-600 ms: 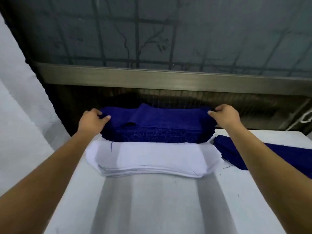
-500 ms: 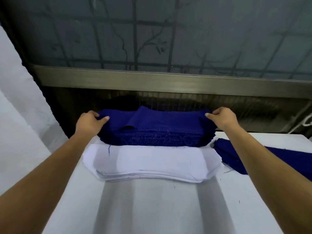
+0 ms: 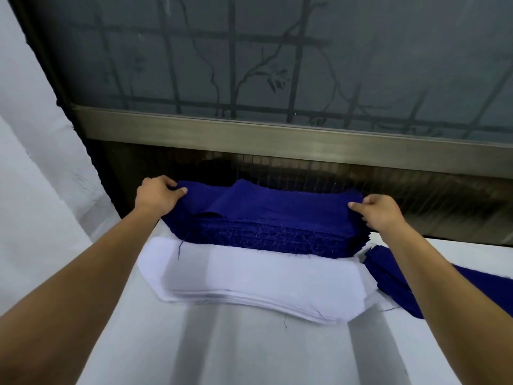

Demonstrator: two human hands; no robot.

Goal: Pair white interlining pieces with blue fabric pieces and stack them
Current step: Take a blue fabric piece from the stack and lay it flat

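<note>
At the far edge of the bench (image 3: 249,354), head view: a thick stack of blue fabric pieces (image 3: 263,237) lies against the dark grille (image 3: 416,195) below the window. The left hand (image 3: 158,194) pinches the left end of the top blue piece (image 3: 277,204) between thumb and curled fingers. The right hand (image 3: 379,213) pinches its right end in the same way. The piece spans the two hands, with its left part raised and creased above the stack.

Touching the near side of the blue stack, a stack of white interlining pieces (image 3: 258,279) lies flat, its ends tapered and its layered edges facing the near edge of the bench. A loose blue thread (image 3: 284,323) lies on the bench just before it.

Toward the right edge of the bench, a lower second pile of blue fabric (image 3: 388,273) lies just beside the white stack, partly hidden by the right forearm (image 3: 444,301).

Behind the bench, a frosted window pane (image 3: 249,65) shows shadows of bars and twigs above a dull metal frame rail (image 3: 277,137).
</note>
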